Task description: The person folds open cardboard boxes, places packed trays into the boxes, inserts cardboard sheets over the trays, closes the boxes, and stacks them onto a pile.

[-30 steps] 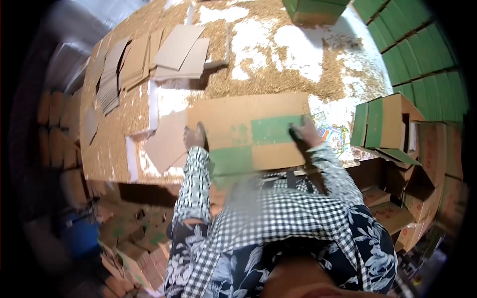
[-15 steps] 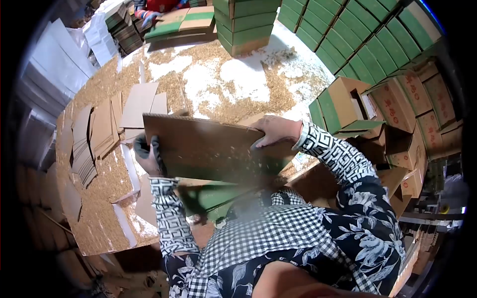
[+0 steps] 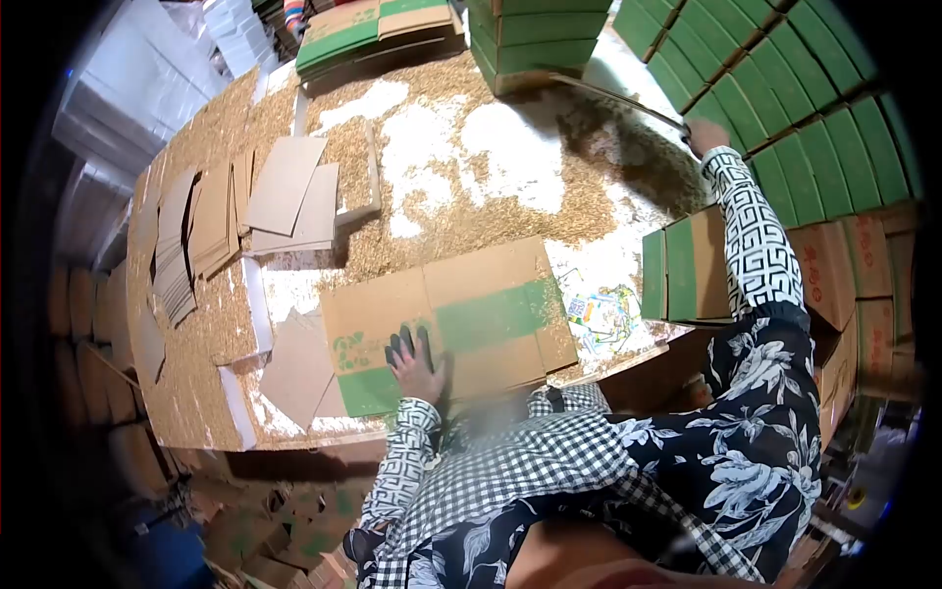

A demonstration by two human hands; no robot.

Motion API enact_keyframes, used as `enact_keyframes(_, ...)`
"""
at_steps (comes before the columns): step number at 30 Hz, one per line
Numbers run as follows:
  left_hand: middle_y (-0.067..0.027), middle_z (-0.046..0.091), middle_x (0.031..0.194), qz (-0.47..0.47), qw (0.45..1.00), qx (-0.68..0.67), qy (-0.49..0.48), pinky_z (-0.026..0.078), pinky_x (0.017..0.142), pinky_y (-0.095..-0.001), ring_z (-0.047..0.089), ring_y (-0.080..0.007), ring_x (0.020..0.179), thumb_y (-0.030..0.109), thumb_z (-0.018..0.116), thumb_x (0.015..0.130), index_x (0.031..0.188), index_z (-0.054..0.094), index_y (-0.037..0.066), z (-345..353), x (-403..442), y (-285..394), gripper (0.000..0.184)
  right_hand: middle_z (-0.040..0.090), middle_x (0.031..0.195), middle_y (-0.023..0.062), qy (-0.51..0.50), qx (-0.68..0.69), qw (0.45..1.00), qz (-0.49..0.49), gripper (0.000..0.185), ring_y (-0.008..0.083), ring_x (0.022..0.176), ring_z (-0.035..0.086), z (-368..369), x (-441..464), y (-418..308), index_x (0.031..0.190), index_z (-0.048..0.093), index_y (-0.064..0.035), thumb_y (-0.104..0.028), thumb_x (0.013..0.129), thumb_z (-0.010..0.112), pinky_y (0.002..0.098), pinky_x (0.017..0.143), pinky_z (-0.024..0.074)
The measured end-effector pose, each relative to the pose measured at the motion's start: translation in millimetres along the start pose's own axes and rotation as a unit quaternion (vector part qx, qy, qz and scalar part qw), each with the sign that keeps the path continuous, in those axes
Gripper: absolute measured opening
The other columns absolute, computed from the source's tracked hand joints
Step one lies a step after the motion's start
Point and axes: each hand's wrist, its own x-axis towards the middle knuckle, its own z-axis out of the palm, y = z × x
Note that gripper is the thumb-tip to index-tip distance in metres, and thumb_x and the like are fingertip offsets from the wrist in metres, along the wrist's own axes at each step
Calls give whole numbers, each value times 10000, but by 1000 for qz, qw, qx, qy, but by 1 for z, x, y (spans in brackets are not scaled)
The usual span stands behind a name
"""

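A flattened brown-and-green carton (image 3: 481, 344) lies at the near edge of the table. My left hand (image 3: 418, 367), with dark-covered fingers, rests on it, fingers spread. My right hand (image 3: 703, 137) is stretched far to the right, beside the stacked green boxes (image 3: 785, 128). Its fingers are closed on the end of a long, thin brown piece (image 3: 620, 98), seen almost edge-on; its kind is unclear. A broad shadow falls on the table below that piece. Under my right forearm stands a green-and-brown box (image 3: 690, 267).
Loose grain-like bits cover much of the table (image 3: 412, 236). Cardboard sheets (image 3: 285, 187) lie at the left. A green box stack (image 3: 535, 44) and flat cartons (image 3: 378, 29) stand at the back, near another person's striped sleeve (image 3: 293, 10). Small printed packets (image 3: 601, 314) lie right of the carton.
Both hands were holding a brown cardboard piece raised over the table. Now my left hand presses on a flat carton, and my right hand has moved far right with the thin brown piece.
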Motion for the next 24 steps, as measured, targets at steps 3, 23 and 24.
enact_keyframes(3,-252,210,1494,11,999,49,-11,152,1076,-642,213,-486,1353,595,545,818,1458,295,113,3,-12,8,839,651,1020,210,-145,-35,987,-61,260,339,943,641,70,33,-7,982,665,-15,-181,790,611,421,801,519)
enact_keyframes(23,-235,288,1459,159,986,-39,42,245,1074,-561,281,-454,1331,434,635,810,1383,396,106,-34,-38,-14,702,678,940,138,120,328,886,-305,367,309,892,644,-122,-225,-328,1049,671,-102,-173,706,562,422,788,506)
enact_keyframes(24,-238,304,1444,198,974,-108,29,260,1069,-555,286,-448,1330,414,624,820,1380,387,99,-49,-39,-30,685,679,920,134,106,382,867,-303,335,313,852,651,-141,-238,-308,1047,668,-135,-174,732,559,416,762,512)
